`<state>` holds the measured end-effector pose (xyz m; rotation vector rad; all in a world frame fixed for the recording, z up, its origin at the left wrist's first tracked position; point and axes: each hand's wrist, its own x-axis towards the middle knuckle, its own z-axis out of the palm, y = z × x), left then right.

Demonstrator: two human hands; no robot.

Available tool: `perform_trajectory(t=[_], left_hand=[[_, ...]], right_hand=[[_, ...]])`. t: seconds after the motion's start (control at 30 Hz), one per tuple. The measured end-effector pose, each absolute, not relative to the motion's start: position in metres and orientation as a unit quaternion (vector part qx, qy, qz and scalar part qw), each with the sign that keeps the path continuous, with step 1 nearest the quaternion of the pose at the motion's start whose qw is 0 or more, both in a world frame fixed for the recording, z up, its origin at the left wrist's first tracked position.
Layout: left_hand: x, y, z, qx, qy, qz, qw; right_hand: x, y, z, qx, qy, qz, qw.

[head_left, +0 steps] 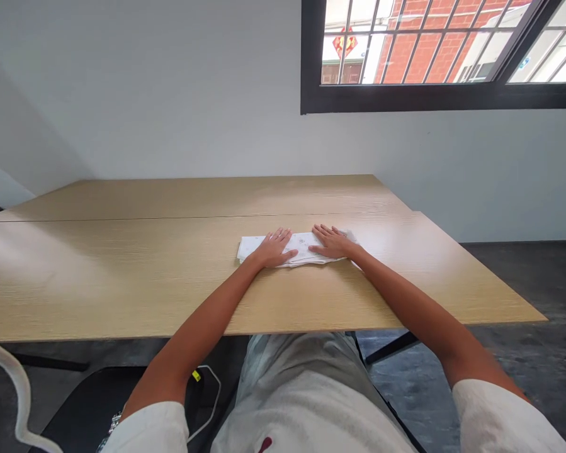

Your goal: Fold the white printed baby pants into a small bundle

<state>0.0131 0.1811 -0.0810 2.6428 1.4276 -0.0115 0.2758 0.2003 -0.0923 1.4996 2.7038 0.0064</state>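
A white folded cloth with small faint printed marks lies flat on the wooden table, its long side running left to right. My left hand rests palm down on its left half, fingers stretched out. On the right half lies my right hand, also flat, with the fingers extended and the thumb pointing inward. A strip of cloth shows between the two hands. Its right end is partly hidden under my right hand and wrist.
The light wooden table has a seam running across it toward the back. Behind it stand a pale wall and a barred window. A black chair and a white cable are below the front edge, left of my legs.
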Motion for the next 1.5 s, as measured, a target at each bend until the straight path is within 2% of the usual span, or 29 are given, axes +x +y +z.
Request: perform_trajectory(t=[0.17, 0.27, 0.4, 0.53, 0.7, 0.83, 1.03, 1.5], left_hand=[[-0.009, 0.196, -0.079, 0.834, 0.545, -0.008, 0.085], [-0.020, 0.197, -0.078, 0.816, 0.572, -0.006, 0.083], [-0.018, 0.187, -0.076, 0.849, 0.524, 0.021, 0.066], [-0.002, 0.174, -0.075, 0.895, 0.433, 0.020, 0.104], [0.010, 0.170, -0.078, 0.908, 0.400, -0.005, 0.127], [0.011, 0.171, -0.082, 0.897, 0.434, -0.017, 0.082], [0.014, 0.185, -0.082, 0.894, 0.441, -0.012, 0.074], [-0.001, 0.180, -0.075, 0.909, 0.390, 0.052, 0.136]], right_hand=[[0.282, 0.208, -0.091, 0.518, 0.855, 0.002, 0.029], [0.283, 0.207, -0.093, 0.513, 0.858, 0.006, -0.005], [0.282, 0.197, -0.090, 0.472, 0.876, 0.026, -0.091], [0.274, 0.185, -0.086, 0.384, 0.913, 0.016, -0.136], [0.265, 0.184, -0.096, 0.311, 0.946, -0.004, -0.093], [0.269, 0.194, -0.109, 0.338, 0.940, -0.008, -0.039], [0.273, 0.212, -0.110, 0.372, 0.928, -0.011, -0.024], [0.266, 0.184, -0.086, 0.325, 0.931, 0.004, -0.165]])
